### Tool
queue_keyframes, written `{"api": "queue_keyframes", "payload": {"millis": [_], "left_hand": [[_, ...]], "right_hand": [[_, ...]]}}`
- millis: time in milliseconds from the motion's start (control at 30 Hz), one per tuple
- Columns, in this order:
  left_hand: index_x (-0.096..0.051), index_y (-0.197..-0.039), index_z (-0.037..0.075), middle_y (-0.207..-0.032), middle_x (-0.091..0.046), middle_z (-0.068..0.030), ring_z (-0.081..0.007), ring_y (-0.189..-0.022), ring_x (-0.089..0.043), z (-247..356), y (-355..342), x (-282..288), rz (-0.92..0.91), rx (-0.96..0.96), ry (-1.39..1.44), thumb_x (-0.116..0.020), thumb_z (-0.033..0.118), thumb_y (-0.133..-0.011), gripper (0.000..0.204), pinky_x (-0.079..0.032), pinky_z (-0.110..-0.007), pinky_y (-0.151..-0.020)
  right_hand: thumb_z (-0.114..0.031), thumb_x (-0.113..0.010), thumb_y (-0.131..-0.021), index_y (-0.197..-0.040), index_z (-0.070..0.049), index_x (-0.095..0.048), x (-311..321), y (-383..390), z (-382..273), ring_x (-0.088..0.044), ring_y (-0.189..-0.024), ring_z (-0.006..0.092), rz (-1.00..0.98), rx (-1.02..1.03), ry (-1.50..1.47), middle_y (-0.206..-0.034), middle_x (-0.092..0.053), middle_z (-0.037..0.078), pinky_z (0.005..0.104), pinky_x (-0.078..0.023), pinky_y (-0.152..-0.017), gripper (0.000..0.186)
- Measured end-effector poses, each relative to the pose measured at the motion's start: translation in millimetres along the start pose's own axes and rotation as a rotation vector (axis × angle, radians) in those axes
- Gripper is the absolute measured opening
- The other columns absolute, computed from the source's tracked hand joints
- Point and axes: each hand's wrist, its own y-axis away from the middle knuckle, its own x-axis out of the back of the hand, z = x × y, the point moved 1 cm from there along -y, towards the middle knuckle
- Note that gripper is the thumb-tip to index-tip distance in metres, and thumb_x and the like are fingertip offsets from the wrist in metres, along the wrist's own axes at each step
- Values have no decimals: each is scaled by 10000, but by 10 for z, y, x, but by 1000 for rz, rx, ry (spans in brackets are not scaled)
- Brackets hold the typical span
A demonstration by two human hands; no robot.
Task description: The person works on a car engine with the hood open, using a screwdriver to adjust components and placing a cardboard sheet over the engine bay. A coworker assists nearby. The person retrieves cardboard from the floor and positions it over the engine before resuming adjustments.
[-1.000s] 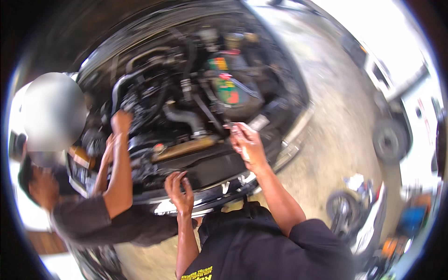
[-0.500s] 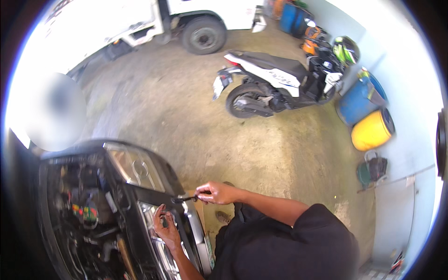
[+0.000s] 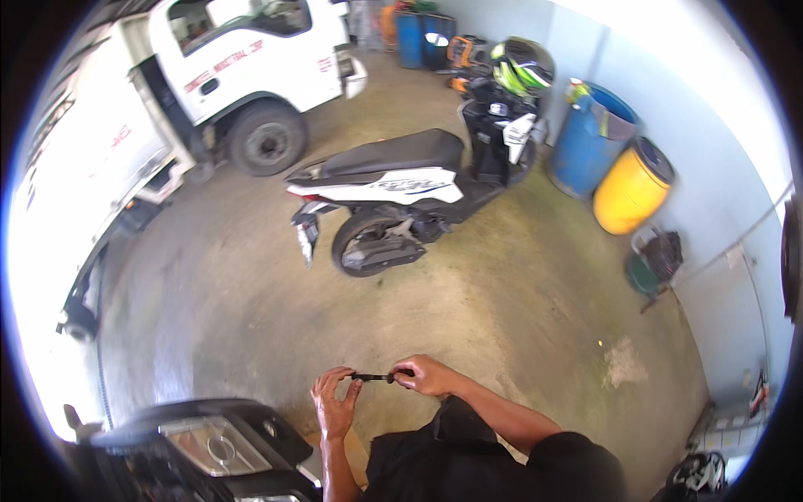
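Note:
My left hand [image 3: 335,395] and my right hand [image 3: 420,375] are low in the middle of the view, each closed on one end of a slim black tool-like piece [image 3: 372,377], held level above the floor. What exactly it is, I cannot make out. The front corner of a dark vehicle [image 3: 142,448], with a clear headlamp [image 3: 219,445], lies at the lower left beside my left arm.
A white truck [image 3: 234,67] stands at the upper left. A white-and-black scooter [image 3: 401,184] with a green helmet [image 3: 519,71] stands ahead, near a blue drum [image 3: 585,142], a yellow drum [image 3: 631,188], a green bucket [image 3: 642,272] and the pale wall [image 3: 719,217] on the right.
The view has swung from the engine bay and co-worker toward the scooter and truck. My hands have moved away from the vehicle, and my left hand now grips the black piece too.

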Motion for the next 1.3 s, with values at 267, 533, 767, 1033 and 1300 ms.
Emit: {"api": "queue_keyframes", "payload": {"millis": [267, 533, 767, 1033, 1300], "left_hand": [[-738, -1058, -2, -1093, -755, -146, -316, -1046, -709, -933, -940, 392, 241, 79, 91, -820, 105, -968, 162, -546, -427, -973], [-720, -1076, 10, -1171, -715, -120, -270, -1114, -673, -2871, -1781, 1876, 458, 189, 198, -768, 271, -1060, 266, -531, -443, -994], [-732, -1290, 78, -1283, -715, -110, -251, -1173, -667, -3720, -3231, 3492, 373, 257, 200, -748, 499, -1055, 482, -517, -481, -1044], [-744, -1309, 108, -1282, -722, -98, -291, -1131, -693, -4482, -5443, 3878, 167, 304, 31, -801, 396, -1032, 404, -525, -488, -1032], [-761, -1277, 93, -1252, -763, -76, -258, -1056, -733, -5519, -7989, 4116, -40, 316, -115, -770, 286, -1057, 293, -551, -438, -976]], "right_hand": [[-221, -698, -1010, -1065, 10, -776, 40, -1866, -200, -670, -722, 266, -123, 264, 120, -821, -742, 172, 436, -521, -711, 249], [-185, -677, -969, -956, 28, -744, -1024, -4598, -1151, -549, -605, 220, -446, 348, 60, -669, -632, 144, 444, -440, -628, 224], [-191, -691, -1013, -1099, 20, -765, -1407, -6513, -2014, -672, -729, 243, -283, 460, 140, -855, -752, 186, 431, -521, -706, 239], [-232, -706, -1082, -1166, 24, -786, -330, -8444, -2054, -712, -840, 113, -32, 71, -38, -916, -779, 36, 337, -566, -786, 281], [-163, -665, -1056, -1165, -23, -804, 1550, -10188, -1727, -579, -714, 66, 515, -83, -471, -852, -711, 0, 245, -461, -639, 226]]}}
